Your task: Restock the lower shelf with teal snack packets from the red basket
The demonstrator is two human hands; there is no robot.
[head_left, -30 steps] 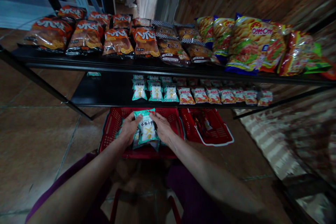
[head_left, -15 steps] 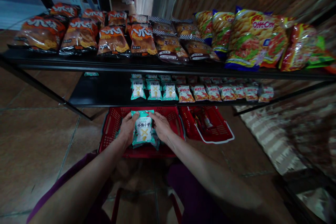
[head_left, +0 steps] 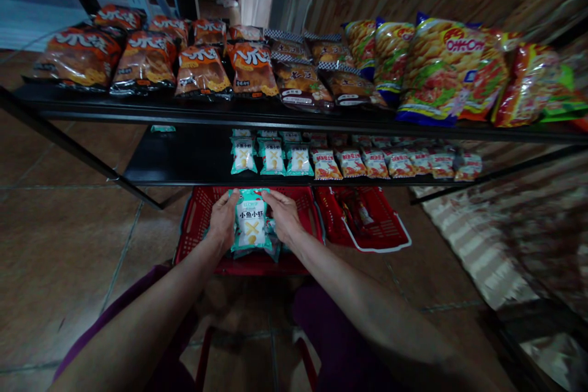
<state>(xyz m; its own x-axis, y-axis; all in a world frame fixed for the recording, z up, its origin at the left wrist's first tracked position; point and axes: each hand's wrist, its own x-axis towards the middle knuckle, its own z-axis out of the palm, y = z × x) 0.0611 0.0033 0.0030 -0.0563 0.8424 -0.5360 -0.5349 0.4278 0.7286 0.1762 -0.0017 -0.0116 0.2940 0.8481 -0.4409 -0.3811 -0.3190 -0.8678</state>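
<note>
Between my two hands is a green and white snack bag (head_left: 252, 223), its printed face toward me. My left hand (head_left: 224, 218) pinches its upper left corner, and my right hand (head_left: 281, 214) pinches the upper right corner. The bag is above a red shopping basket (head_left: 193, 220) on the floor, and more green bags show partly behind and beneath it. Just beyond, on the lower shelf (head_left: 184, 159), several matching green and white bags (head_left: 272, 156) stand in rows.
Red and white snack bags (head_left: 376, 163) continue the lower row to the right. Above, the upper shelf (head_left: 184, 107) holds orange bags (head_left: 142, 61), brown bags (head_left: 303, 82) and large yellow bags (head_left: 436, 67). A second red basket (head_left: 376, 233) with a white handle sits right of the first.
Both hands have raised the snack bag very slightly, still gripping its top corners. The view has shifted a little; the shelves and baskets look the same.
</note>
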